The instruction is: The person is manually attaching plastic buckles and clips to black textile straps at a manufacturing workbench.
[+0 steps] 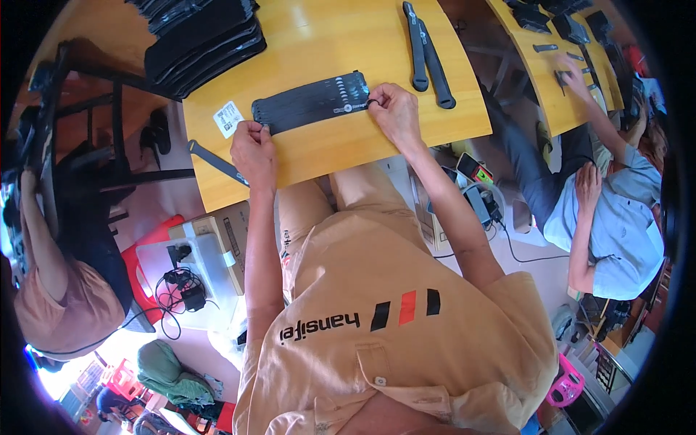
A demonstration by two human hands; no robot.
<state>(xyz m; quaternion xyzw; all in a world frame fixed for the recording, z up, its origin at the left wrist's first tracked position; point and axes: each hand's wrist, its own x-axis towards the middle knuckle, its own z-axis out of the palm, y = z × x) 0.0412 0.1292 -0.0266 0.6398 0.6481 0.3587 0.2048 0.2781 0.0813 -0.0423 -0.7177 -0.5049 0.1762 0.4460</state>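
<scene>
A stack of black pieces sits at the table's far left corner. One white label lies beside the left hand, which pinches the near-left end of one black strap bundle. The bundle's long axis runs left to right between both hands; the right hand pinches its right end. Two loose straps lie beyond.

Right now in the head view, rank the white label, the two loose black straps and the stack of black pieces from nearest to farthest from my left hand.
From the left hand:
1. White label, just above it near the table's left edge.
2. Stack of black pieces, at the far left corner.
3. Two loose black straps, far right, beyond the right hand.
</scene>
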